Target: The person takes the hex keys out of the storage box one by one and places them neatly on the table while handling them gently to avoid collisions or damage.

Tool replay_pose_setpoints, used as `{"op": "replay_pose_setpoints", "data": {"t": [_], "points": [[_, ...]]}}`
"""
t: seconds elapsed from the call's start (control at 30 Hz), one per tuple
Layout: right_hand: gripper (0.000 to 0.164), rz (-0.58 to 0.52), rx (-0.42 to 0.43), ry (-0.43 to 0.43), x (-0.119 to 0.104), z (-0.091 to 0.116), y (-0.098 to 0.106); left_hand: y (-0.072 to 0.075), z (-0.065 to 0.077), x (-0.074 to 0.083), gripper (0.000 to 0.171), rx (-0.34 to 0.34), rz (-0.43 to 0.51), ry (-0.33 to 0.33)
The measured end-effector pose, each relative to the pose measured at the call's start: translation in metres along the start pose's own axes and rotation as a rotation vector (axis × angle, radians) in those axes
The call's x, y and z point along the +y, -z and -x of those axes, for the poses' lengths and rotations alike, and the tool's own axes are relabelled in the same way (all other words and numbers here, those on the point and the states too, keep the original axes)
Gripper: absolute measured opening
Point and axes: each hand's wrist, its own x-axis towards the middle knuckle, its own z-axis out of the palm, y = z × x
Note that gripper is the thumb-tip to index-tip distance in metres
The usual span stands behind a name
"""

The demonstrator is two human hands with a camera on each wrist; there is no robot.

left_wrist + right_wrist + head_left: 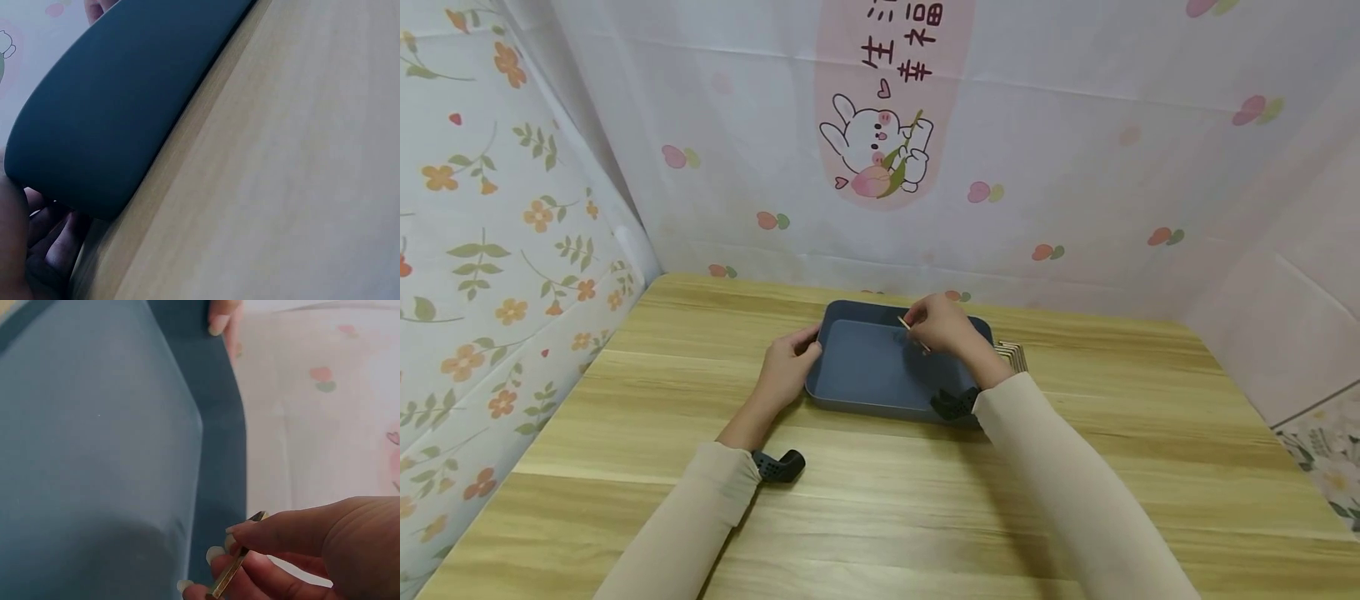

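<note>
A shallow blue-grey rectangular tray (872,362) lies on the wooden table. My left hand (788,364) grips its left side, the thumb (220,322) over the rim and the fingers (59,240) outside the wall. Over the tray's right half, my right hand (942,323) pinches a slim gold-coloured metal bar (232,572) between thumb and fingers. That bar slants down toward the tray floor in the head view. Just past the tray's right end lie several nested gold-coloured angled rods (1015,356), partly hidden by the right wrist.
The wooden table (880,500) reaches back to a white printed cloth (1052,167) hanging behind it. Another flowered cloth (490,275) hangs at the left. Dark wrist bands (781,465) sit at both cuffs.
</note>
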Motion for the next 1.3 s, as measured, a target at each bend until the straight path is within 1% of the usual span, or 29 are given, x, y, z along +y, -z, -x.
{"op": "replay_pose_setpoints", "data": {"t": [0.23,0.33,0.47,0.57,0.73,0.93,1.1,1.2,1.3], "points": [[0.022,0.146,0.107,0.057,0.011,0.014,0.010,0.000,0.000,0.000,0.045,0.005,-0.008,0.007],[0.021,0.164,0.140,0.082,0.018,0.020,0.013,0.000,0.001,0.001,0.045,0.004,-0.014,0.008],[0.020,0.158,0.174,0.131,0.026,0.029,0.018,0.000,0.001,0.001,0.046,-0.001,-0.016,0.007],[0.020,0.134,0.169,0.162,0.030,0.036,0.022,0.001,0.001,0.002,0.046,-0.004,-0.014,0.004],[0.022,0.110,0.170,0.142,0.037,0.044,0.029,0.001,0.002,0.004,0.046,-0.005,-0.014,0.004],[0.023,0.104,0.212,0.116,0.046,0.051,0.035,0.001,0.002,0.003,0.046,-0.005,-0.009,0.014],[0.024,0.095,0.242,0.120,0.051,0.056,0.040,0.001,0.001,0.000,0.045,-0.005,-0.016,-0.005],[0.026,0.067,0.262,0.125,0.058,0.059,0.043,0.000,0.001,0.000,0.045,-0.001,-0.016,-0.012],[0.030,0.012,0.277,0.116,0.066,0.062,0.044,-0.001,0.001,0.000,0.044,-0.005,-0.010,-0.011]]}}
